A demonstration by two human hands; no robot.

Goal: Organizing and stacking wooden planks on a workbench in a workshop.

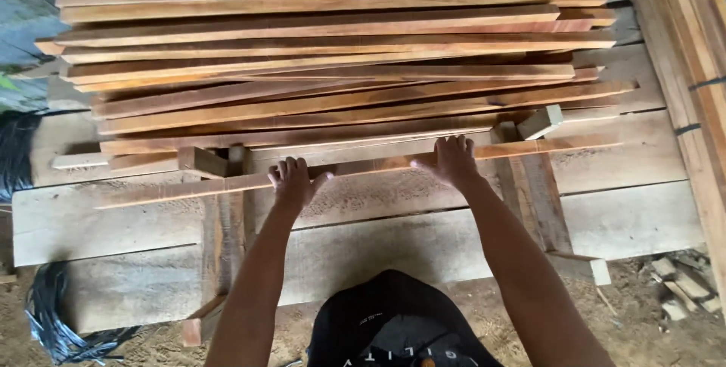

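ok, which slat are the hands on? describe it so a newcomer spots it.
Start at the big stack of reddish-brown wooden slats. The long thin reddish wooden slat lies alone nearest the person, under the left hand and right hand, slanting across pale grey planks.

Reddish-brown wooden slats (333, 72) lie over pale grey planks (635, 223), beside black plastic sheeting (53, 321).
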